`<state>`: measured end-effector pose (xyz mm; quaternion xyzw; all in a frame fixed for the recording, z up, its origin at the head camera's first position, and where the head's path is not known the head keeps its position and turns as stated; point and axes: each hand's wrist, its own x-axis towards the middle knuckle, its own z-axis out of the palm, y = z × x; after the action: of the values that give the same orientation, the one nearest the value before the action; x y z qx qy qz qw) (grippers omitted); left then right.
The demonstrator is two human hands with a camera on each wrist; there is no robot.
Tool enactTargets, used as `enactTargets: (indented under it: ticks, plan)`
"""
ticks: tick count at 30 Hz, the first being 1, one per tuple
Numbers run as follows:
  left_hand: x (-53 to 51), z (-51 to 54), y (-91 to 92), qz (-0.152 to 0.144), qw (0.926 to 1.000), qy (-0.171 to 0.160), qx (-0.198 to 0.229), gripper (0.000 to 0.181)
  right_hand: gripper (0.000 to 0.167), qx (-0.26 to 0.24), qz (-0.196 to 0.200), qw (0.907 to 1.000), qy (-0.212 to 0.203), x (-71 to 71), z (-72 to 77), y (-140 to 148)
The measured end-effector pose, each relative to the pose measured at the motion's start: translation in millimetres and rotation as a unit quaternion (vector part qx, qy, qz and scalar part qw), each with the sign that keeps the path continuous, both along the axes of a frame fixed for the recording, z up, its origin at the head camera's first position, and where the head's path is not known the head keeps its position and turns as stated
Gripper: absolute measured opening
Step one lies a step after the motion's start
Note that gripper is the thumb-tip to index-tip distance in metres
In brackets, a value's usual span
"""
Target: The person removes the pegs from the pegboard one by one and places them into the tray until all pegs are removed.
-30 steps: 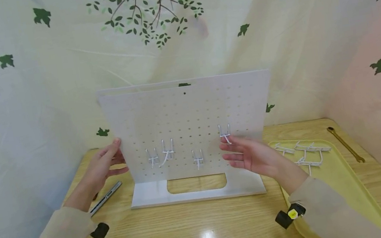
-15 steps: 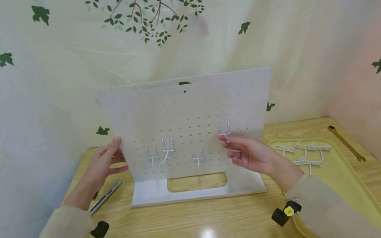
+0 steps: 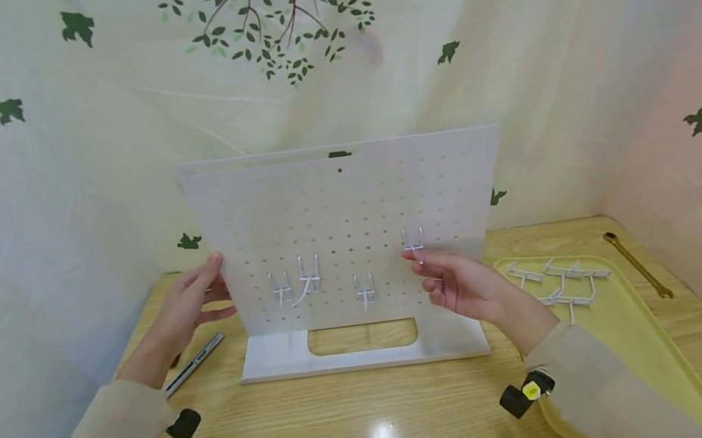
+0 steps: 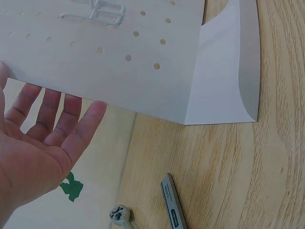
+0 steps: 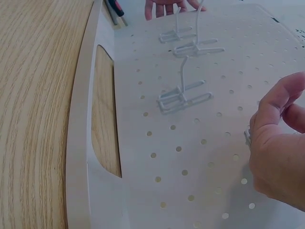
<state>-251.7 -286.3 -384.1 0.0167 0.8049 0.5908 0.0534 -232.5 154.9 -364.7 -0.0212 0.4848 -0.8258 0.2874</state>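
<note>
A white pegboard (image 3: 347,196) stands upright on its base, with three white wire hooks on its lower left and middle, one of them a long hook (image 3: 310,277). My left hand (image 3: 189,306) holds the board's left edge, thumb in front and fingers behind; the left wrist view shows the fingers (image 4: 69,117) at that edge. On the board's right part, my right hand (image 3: 464,281) pinches a fourth hook (image 3: 412,240) between thumb and fingers. In the right wrist view this hook (image 5: 247,137) is mostly hidden behind the right hand (image 5: 281,143).
A yellow tray (image 3: 647,348) at the right holds several wire hooks (image 3: 570,297). Beyond it lies a brass-coloured wrench (image 3: 637,267). Left of the board's base lies a grey, pen-like tool (image 3: 195,364), with a round-ended handle (image 4: 120,214) beside it in the left wrist view.
The right hand's fingers have closed further round the fourth hook, and its lower fingers have curled in. The left hand and the board have hardly moved.
</note>
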Motion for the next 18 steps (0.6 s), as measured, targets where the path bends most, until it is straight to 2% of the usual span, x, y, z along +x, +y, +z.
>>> enactTargets:
  ticks: [18]
  plan:
    - [-4.6,-0.7,-2.2,-0.006,1.0,0.002,0.003,0.074,0.021,0.009,-0.001,0.9999,0.013,-1.0,2.9,-0.5]
